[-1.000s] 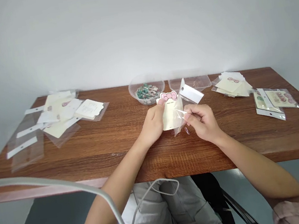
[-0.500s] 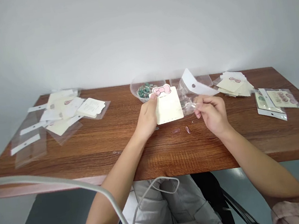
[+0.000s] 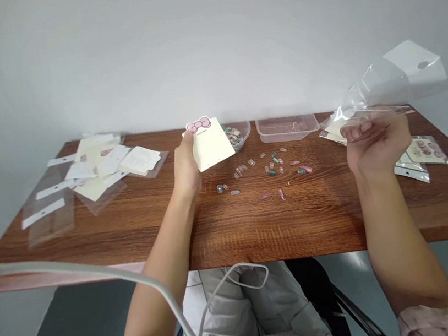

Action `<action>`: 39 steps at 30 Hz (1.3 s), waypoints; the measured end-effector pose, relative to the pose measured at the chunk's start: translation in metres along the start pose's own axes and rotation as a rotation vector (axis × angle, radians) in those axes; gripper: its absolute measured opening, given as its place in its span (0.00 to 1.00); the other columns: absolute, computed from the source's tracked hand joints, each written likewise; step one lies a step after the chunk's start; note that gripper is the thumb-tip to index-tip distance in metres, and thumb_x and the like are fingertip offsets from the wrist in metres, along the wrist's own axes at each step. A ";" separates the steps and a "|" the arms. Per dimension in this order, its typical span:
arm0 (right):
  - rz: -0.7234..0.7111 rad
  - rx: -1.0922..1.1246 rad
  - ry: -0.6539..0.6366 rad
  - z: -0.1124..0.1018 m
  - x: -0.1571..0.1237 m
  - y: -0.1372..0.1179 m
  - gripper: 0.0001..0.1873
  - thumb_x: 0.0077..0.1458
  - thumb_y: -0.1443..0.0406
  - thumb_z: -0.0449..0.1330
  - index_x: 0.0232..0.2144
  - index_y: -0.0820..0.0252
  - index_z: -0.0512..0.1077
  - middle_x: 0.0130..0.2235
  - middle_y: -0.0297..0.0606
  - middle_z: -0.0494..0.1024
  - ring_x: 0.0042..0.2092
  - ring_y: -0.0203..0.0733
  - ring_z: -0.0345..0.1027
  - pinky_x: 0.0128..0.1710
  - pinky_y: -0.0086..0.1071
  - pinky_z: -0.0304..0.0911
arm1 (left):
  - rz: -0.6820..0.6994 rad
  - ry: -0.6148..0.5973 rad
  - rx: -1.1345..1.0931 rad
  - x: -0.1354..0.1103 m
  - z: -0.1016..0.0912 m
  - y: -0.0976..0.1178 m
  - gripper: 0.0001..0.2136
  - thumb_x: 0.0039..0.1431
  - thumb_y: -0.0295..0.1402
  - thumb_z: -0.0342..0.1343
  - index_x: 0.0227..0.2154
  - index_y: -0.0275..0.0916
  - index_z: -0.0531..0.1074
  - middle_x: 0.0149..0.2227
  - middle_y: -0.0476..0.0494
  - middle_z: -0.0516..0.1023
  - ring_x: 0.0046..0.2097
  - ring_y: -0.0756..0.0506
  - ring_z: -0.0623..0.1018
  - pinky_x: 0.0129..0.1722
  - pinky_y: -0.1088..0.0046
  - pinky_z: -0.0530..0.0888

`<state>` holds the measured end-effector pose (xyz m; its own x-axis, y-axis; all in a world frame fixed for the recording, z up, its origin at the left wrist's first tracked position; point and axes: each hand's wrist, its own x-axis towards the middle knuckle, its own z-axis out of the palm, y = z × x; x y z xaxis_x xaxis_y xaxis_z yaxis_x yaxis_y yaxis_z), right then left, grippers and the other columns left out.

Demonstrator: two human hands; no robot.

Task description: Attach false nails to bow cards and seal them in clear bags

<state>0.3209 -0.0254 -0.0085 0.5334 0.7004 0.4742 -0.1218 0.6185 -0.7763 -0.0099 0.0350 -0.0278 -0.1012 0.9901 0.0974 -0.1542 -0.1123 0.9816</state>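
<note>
Pinching the bow-topped card [image 3: 209,144] in my left hand [image 3: 185,169], just before a clear bowl [image 3: 246,129] of false nails [image 3: 234,133]. Clear tray [image 3: 287,128] sits right of it, loose nails [image 3: 269,166] across the wooden table [image 3: 298,224]; my right hand [image 3: 377,143] seems pinched on a clear bag [image 3: 379,85], though blurred.

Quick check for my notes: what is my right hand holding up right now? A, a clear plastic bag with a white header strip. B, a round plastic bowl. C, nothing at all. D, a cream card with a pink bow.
A: the right hand holds up the clear plastic bag, while the cream bow-topped card is in the left hand.
</note>
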 end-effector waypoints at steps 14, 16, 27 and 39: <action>-0.417 -1.082 -0.170 -0.011 -0.006 0.008 0.14 0.59 0.61 0.65 0.22 0.55 0.73 0.25 0.35 0.76 0.31 0.44 0.73 0.34 0.37 0.66 | -0.190 0.051 0.105 -0.011 0.008 0.007 0.20 0.63 0.49 0.54 0.37 0.37 0.80 0.37 0.39 0.87 0.40 0.40 0.84 0.35 0.68 0.77; -0.466 -1.111 -0.213 -0.013 -0.004 0.007 0.14 0.60 0.64 0.63 0.21 0.55 0.73 0.24 0.35 0.75 0.31 0.43 0.72 0.32 0.36 0.64 | -0.190 0.049 0.105 -0.012 0.009 0.008 0.20 0.63 0.49 0.54 0.38 0.36 0.80 0.38 0.39 0.87 0.42 0.39 0.84 0.37 0.67 0.78; -0.644 -1.304 -0.281 -0.044 -0.027 0.010 0.12 0.65 0.64 0.59 0.44 0.54 0.83 0.32 0.39 0.83 0.31 0.42 0.75 0.33 0.35 0.67 | -0.163 0.010 0.090 -0.009 0.006 0.001 0.22 0.62 0.52 0.55 0.37 0.36 0.81 0.38 0.39 0.87 0.42 0.38 0.85 0.39 0.66 0.79; -0.588 -1.785 -0.546 -0.141 -0.058 -0.007 0.20 0.63 0.69 0.59 0.55 0.52 0.81 0.47 0.39 0.87 0.41 0.45 0.81 0.32 0.36 0.65 | -0.168 -0.016 0.046 -0.005 0.004 -0.007 0.23 0.61 0.54 0.57 0.40 0.36 0.80 0.37 0.38 0.86 0.39 0.38 0.85 0.35 0.68 0.77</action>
<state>0.4091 -0.1205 -0.0895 -0.1312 0.8094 0.5724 0.9787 0.0140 0.2047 -0.0045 0.0315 -0.0346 -0.0622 0.9959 -0.0663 -0.1222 0.0584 0.9908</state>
